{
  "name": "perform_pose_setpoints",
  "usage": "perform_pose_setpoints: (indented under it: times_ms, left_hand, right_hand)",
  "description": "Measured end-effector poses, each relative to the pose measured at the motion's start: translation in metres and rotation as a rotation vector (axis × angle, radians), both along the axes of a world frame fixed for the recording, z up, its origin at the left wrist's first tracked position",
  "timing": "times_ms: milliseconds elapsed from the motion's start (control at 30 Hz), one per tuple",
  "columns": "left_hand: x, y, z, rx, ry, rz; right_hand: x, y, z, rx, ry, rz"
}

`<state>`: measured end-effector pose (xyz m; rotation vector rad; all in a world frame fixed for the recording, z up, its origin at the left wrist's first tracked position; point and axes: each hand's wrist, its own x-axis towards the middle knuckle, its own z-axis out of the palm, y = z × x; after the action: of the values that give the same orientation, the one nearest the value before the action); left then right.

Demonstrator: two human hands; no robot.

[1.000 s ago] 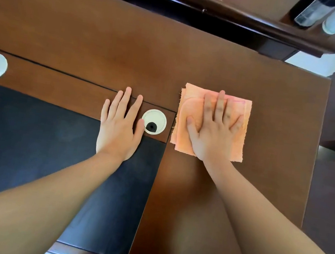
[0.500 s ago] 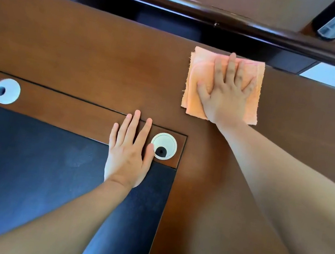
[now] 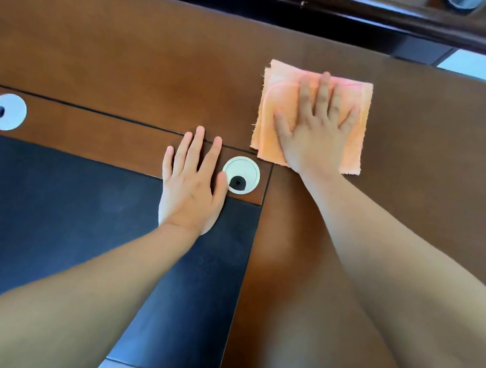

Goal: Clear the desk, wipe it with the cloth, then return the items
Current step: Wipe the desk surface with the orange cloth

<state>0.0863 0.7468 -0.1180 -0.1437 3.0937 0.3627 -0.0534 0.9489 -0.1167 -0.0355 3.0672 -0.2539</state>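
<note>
Cloth (image 3: 352,143) under right hand (image 3: 315,134): peach-orange, plain. Desk (image 3: 128,56): reddish-brown wood. Pad (image 3: 56,219) beneath left hand (image 3: 192,189): black. Grommets (image 3: 241,175): white.

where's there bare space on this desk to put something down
Bare wood lies behind the left hand, between the far white grommet and the cloth; more right of the cloth. The right hand presses the cloth; the near grommet corner is crowded.

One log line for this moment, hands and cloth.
phase: wiping | right hand: flat on orange cloth | left hand: flat on desk, beside grommet
</note>
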Motion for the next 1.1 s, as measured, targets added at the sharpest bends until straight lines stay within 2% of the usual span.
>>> perform_pose_setpoints:
  times_ms: [167, 300, 433, 567, 700, 900, 1100]
  left_hand:
    - [0.002, 0.000, 0.006, 0.041, -0.006, -0.014]
    - [0.005, -0.007, 0.013, 0.177, -0.016, -0.027]
    - [0.017, -0.040, 0.022, 0.318, -0.113, -0.192]
    - [0.090, -0.101, 0.024, 0.131, -0.097, -0.346]
    - [0.159, -0.136, 0.015, 0.013, -0.017, -0.347]
    - [0.164, -0.135, 0.006, 0.019, 0.041, -0.284]
    - [0.163, -0.136, 0.006, 0.030, 0.086, -0.282]
  right_hand:
    - [0.080, -0.006, -0.003, 0.009, 0.009, -0.071]
    - [0.152, -0.016, -0.004, 0.014, 0.004, -0.121]
    - [0.222, -0.025, -0.006, 0.030, 0.000, -0.144]
    - [0.285, -0.038, -0.007, 0.057, -0.003, -0.177]
    - [0.343, -0.058, -0.007, 0.073, 0.002, -0.218]
    - [0.405, -0.096, -0.009, 0.106, 0.006, -0.308]
    - [0.412, -0.121, -0.011, 0.092, -0.027, -0.396]
